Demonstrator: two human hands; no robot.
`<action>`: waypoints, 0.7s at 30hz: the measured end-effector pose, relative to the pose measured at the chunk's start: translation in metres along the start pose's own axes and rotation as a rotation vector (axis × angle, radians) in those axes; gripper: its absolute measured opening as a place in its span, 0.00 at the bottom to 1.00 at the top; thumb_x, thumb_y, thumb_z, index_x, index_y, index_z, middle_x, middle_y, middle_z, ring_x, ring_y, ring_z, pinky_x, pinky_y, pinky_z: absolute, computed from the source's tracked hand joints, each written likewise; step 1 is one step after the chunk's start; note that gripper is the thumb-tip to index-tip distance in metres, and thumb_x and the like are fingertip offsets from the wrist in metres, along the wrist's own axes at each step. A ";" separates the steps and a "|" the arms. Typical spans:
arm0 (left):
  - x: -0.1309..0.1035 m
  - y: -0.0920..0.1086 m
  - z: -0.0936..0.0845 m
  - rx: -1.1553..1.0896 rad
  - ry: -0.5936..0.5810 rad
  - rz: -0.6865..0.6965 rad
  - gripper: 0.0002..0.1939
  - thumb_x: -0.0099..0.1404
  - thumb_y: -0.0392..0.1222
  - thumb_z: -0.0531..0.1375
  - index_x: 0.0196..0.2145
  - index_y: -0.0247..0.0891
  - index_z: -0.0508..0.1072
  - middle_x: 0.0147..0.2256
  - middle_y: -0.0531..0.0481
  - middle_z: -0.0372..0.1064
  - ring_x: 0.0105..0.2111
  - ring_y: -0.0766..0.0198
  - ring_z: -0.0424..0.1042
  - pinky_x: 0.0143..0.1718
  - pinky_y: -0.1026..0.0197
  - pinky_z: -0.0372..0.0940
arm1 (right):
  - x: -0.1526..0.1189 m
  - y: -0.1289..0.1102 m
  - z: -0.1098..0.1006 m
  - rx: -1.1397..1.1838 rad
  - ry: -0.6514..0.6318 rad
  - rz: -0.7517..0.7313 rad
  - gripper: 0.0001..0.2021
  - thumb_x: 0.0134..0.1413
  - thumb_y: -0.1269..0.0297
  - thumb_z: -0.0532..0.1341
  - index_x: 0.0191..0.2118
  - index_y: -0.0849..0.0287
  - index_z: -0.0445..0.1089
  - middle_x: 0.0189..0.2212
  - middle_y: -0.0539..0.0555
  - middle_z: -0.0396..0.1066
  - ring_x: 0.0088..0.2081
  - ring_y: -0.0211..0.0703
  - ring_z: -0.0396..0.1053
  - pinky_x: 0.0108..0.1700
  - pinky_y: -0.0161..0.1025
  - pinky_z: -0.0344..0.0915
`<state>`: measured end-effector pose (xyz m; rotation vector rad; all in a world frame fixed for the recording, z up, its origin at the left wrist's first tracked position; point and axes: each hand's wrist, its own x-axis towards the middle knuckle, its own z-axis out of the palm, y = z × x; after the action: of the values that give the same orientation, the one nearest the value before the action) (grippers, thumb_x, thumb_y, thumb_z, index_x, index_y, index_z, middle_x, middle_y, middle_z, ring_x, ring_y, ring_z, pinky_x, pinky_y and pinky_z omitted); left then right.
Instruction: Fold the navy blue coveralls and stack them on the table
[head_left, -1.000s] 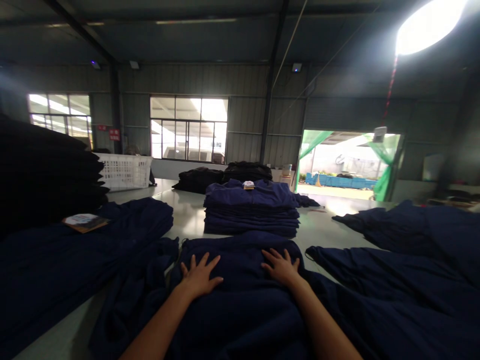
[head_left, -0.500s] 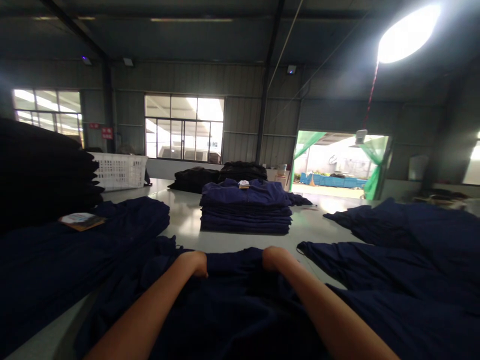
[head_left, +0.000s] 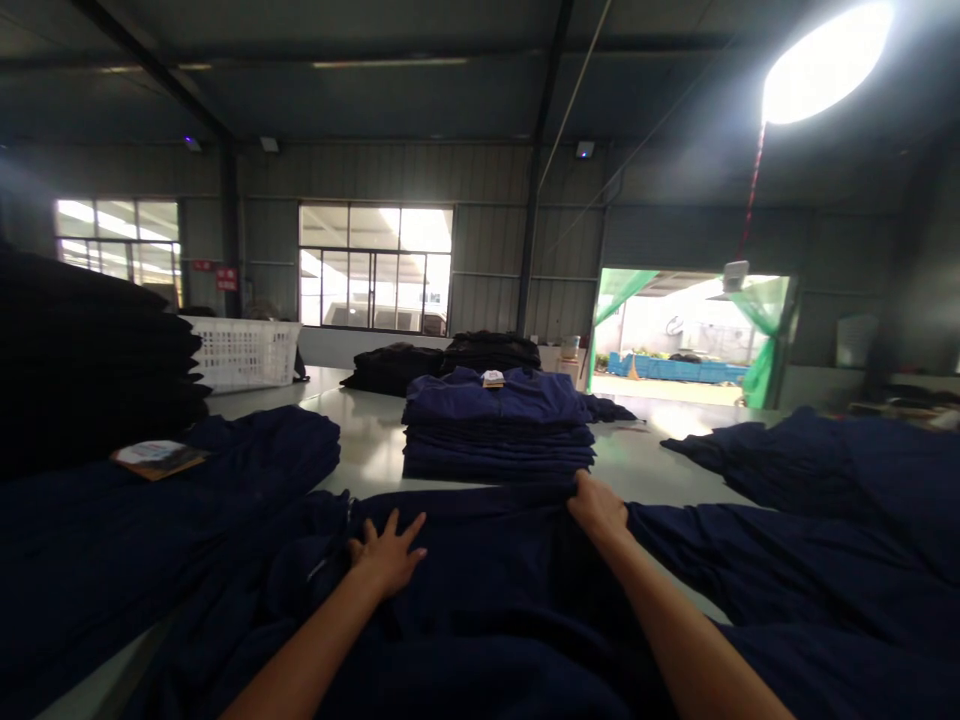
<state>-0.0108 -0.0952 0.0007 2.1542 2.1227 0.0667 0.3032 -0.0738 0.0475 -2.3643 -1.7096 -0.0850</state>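
Observation:
A dark blue garment (head_left: 480, 570) lies spread on the table in front of me. My left hand (head_left: 388, 552) rests on its left part, fingers spread and palm down. At the garment's far right corner, my right hand (head_left: 598, 508) is closed on the fabric edge. Just beyond the garment stands a stack of folded blue garments (head_left: 499, 435), with a white and orange tag (head_left: 493, 379) on top. To the left, another folded blue garment (head_left: 270, 450) carries a paper tag (head_left: 159, 458).
A tall black pile of clothes (head_left: 90, 360) stands at the left, beside a white plastic basket (head_left: 251, 352). Black folded clothes (head_left: 394, 368) lie behind the blue stack. More loose blue garments (head_left: 817, 460) cover the right side of the pale table (head_left: 367, 435).
My left hand has opened and now lies flat on the cloth. My right hand has moved right and a little away from me, with the far edge stretched straighter.

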 end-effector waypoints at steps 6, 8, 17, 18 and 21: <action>0.004 0.020 -0.007 -0.051 0.057 0.185 0.27 0.63 0.45 0.48 0.60 0.51 0.54 0.63 0.47 0.46 0.62 0.40 0.41 0.55 0.32 0.43 | 0.002 -0.025 -0.012 -0.065 0.102 0.022 0.28 0.54 0.72 0.48 0.62 0.52 0.49 0.62 0.64 0.45 0.55 0.59 0.58 0.50 0.55 0.57; 0.002 0.027 -0.007 -0.043 -0.021 0.254 0.25 0.62 0.46 0.49 0.57 0.52 0.59 0.60 0.47 0.53 0.60 0.40 0.47 0.54 0.31 0.43 | -0.005 -0.035 0.001 -0.089 -0.068 -0.100 0.22 0.53 0.66 0.52 0.55 0.52 0.62 0.56 0.62 0.57 0.55 0.61 0.57 0.51 0.60 0.54; 0.010 0.019 0.016 -0.133 -0.162 0.178 0.40 0.54 0.69 0.48 0.61 0.60 0.41 0.66 0.53 0.28 0.61 0.30 0.25 0.53 0.26 0.28 | -0.002 -0.019 0.076 -0.009 -0.258 -0.166 0.34 0.48 0.34 0.42 0.62 0.34 0.41 0.66 0.46 0.36 0.62 0.73 0.29 0.54 0.74 0.28; 0.010 0.018 0.017 -0.129 -0.156 0.174 0.39 0.54 0.69 0.48 0.61 0.60 0.43 0.66 0.53 0.28 0.61 0.31 0.25 0.53 0.26 0.28 | -0.002 -0.018 0.080 0.002 -0.261 -0.148 0.35 0.49 0.33 0.40 0.62 0.34 0.40 0.66 0.46 0.36 0.63 0.72 0.31 0.54 0.73 0.29; 0.006 0.016 0.008 -0.119 -0.206 0.159 0.37 0.53 0.70 0.49 0.60 0.63 0.47 0.66 0.53 0.29 0.61 0.31 0.26 0.53 0.25 0.27 | -0.007 -0.020 0.079 -0.016 -0.288 -0.128 0.34 0.50 0.34 0.40 0.62 0.36 0.42 0.66 0.47 0.37 0.62 0.72 0.36 0.54 0.72 0.36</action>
<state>0.0063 -0.0898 -0.0053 2.1538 1.7898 -0.0145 0.2757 -0.0579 -0.0281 -2.3695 -1.9942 0.2330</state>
